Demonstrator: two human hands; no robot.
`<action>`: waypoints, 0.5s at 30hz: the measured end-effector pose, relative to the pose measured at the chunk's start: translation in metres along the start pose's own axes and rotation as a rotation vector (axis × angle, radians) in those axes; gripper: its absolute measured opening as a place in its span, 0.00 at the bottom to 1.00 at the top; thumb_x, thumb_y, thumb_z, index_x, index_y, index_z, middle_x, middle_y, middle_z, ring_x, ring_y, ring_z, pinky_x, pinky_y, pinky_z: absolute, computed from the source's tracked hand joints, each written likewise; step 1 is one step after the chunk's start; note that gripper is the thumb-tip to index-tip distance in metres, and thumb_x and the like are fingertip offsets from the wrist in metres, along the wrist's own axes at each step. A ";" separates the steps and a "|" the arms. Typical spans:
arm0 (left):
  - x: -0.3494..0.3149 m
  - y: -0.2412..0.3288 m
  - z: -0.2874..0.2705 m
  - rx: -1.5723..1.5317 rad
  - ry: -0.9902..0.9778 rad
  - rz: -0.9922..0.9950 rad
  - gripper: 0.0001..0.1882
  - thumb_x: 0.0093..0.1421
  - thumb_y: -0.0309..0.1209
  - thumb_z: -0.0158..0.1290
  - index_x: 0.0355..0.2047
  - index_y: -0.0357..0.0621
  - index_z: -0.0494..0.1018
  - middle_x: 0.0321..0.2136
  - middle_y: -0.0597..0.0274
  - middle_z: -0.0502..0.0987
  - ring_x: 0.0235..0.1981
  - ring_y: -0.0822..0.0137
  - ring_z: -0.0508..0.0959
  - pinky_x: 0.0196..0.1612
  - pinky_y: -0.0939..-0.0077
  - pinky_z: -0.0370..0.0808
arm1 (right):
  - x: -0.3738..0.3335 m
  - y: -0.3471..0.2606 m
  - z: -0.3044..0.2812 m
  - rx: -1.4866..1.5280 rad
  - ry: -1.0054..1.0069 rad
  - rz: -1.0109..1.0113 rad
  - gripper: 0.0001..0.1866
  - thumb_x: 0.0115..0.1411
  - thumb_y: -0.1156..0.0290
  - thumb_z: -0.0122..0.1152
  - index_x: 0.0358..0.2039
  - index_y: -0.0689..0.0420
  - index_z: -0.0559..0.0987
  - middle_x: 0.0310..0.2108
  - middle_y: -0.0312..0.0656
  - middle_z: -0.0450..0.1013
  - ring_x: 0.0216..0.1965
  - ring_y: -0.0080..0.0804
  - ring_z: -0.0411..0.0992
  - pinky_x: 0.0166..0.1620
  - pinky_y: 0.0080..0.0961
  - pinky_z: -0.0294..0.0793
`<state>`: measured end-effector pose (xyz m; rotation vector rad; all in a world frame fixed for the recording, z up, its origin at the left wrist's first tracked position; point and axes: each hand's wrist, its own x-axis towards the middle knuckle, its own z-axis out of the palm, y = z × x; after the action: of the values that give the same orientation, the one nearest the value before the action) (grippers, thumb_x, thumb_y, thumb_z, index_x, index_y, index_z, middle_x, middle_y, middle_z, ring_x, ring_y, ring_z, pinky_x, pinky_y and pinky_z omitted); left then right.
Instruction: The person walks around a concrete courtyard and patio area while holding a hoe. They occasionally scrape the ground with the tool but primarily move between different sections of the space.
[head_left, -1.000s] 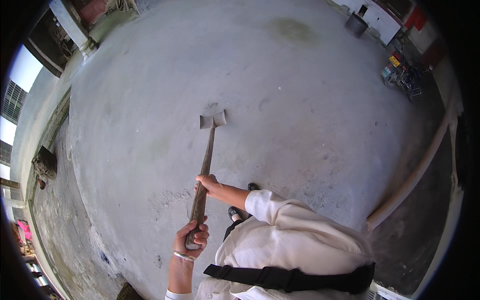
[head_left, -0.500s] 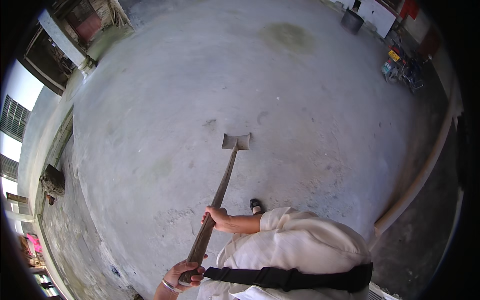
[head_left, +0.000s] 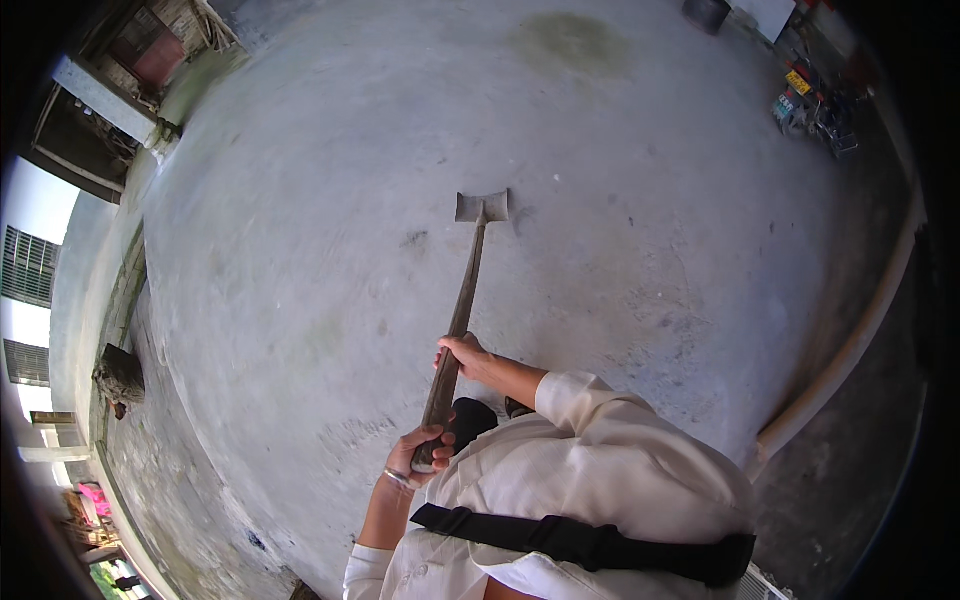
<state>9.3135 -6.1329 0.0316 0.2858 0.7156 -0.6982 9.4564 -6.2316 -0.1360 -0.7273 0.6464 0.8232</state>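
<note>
Over grey concrete (head_left: 330, 200), a long-handled tool (head_left: 467, 288) points away from you, your left hand (head_left: 415, 448) wrapping closed fingers round its near end, your right hand (head_left: 463, 354) likewise farther up. At upper right, a motorcycle (head_left: 826, 112) bears a yellow plate (head_left: 798, 82) with marks too small to read.

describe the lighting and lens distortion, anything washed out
Head view: fisheye bows the pale edge at right, corners black; head view: soft light on the concrete floor, no crisp shadow beside the long-handled tool; head view: bright patches far left look washed out.
</note>
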 end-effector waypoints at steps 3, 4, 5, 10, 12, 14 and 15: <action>0.042 0.034 0.017 0.022 0.002 0.000 0.18 0.51 0.26 0.46 0.43 0.40 0.61 0.22 0.62 0.64 0.17 0.74 0.63 0.16 0.84 0.61 | 0.023 -0.034 0.003 -0.030 -0.096 -0.093 0.07 0.46 0.77 0.54 0.23 0.62 0.65 0.19 0.43 0.63 0.20 0.34 0.68 0.23 0.34 0.75; 0.057 0.048 0.023 0.030 -0.003 -0.005 0.18 0.51 0.26 0.47 0.43 0.41 0.61 0.22 0.62 0.64 0.16 0.74 0.63 0.16 0.84 0.61 | 0.026 -0.046 0.013 0.000 -0.053 -0.085 0.07 0.46 0.77 0.54 0.23 0.61 0.65 0.19 0.41 0.63 0.20 0.33 0.67 0.23 0.33 0.75; 0.071 0.061 0.029 0.038 -0.011 -0.010 0.17 0.51 0.26 0.47 0.43 0.41 0.61 0.22 0.62 0.64 0.16 0.74 0.63 0.16 0.84 0.61 | 0.030 -0.059 0.020 0.005 -0.072 -0.088 0.07 0.46 0.77 0.54 0.23 0.61 0.65 0.19 0.41 0.63 0.19 0.32 0.67 0.23 0.31 0.74; 0.145 0.151 0.059 0.072 -0.036 -0.089 0.15 0.51 0.26 0.46 0.40 0.42 0.61 0.21 0.63 0.64 0.16 0.75 0.64 0.17 0.84 0.62 | 0.086 -0.126 0.048 0.016 -0.068 -0.140 0.08 0.48 0.72 0.54 0.25 0.59 0.65 0.18 0.40 0.64 0.19 0.31 0.68 0.23 0.28 0.74; 0.172 0.190 0.076 0.099 -0.030 -0.093 0.15 0.50 0.26 0.47 0.39 0.42 0.61 0.21 0.63 0.64 0.16 0.75 0.64 0.17 0.84 0.63 | 0.098 -0.164 0.068 -0.039 -0.046 -0.143 0.09 0.48 0.71 0.54 0.26 0.59 0.64 0.19 0.40 0.65 0.20 0.32 0.68 0.24 0.28 0.73; 0.195 0.229 0.098 0.075 -0.049 -0.124 0.13 0.50 0.26 0.48 0.37 0.43 0.61 0.21 0.63 0.64 0.16 0.74 0.65 0.17 0.84 0.63 | 0.113 -0.200 0.085 -0.087 -0.058 -0.109 0.10 0.49 0.69 0.54 0.29 0.58 0.64 0.19 0.40 0.66 0.20 0.32 0.69 0.24 0.29 0.73; 0.204 0.246 0.108 0.101 -0.049 -0.134 0.13 0.50 0.26 0.48 0.36 0.43 0.61 0.21 0.62 0.64 0.16 0.74 0.65 0.17 0.84 0.63 | 0.122 -0.211 0.092 -0.082 -0.059 -0.124 0.11 0.50 0.68 0.54 0.29 0.58 0.64 0.19 0.41 0.67 0.20 0.32 0.69 0.24 0.28 0.72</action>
<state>9.6446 -6.1000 -0.0270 0.3141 0.6584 -0.8675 9.7141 -6.2093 -0.1069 -0.8070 0.5118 0.7571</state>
